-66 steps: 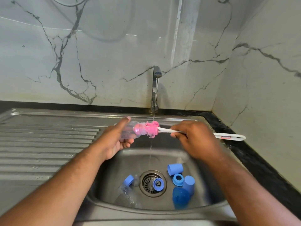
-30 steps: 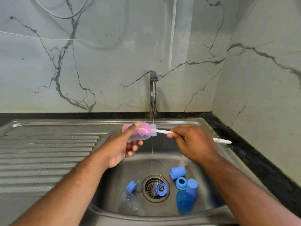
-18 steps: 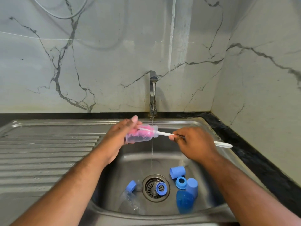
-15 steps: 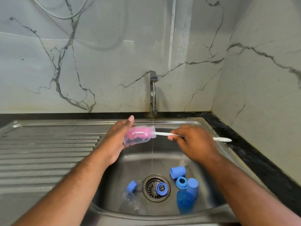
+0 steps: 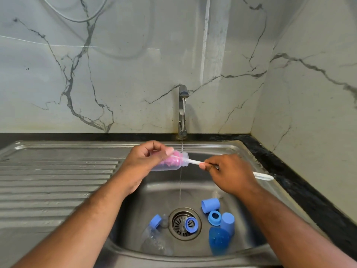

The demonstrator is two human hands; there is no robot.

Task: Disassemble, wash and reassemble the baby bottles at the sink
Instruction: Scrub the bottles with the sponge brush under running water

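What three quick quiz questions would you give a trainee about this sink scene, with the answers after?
1. True or false: water is running from the tap.
2. Pick one: the pink brush head is A) inside the clear bottle, B) lying on the drainboard, C) stuck in the drain.
3. Fill in: the ___ hand grips the bottle, while the right hand pinches the white brush handle.
Key: 1 true; 2 A; 3 left hand.
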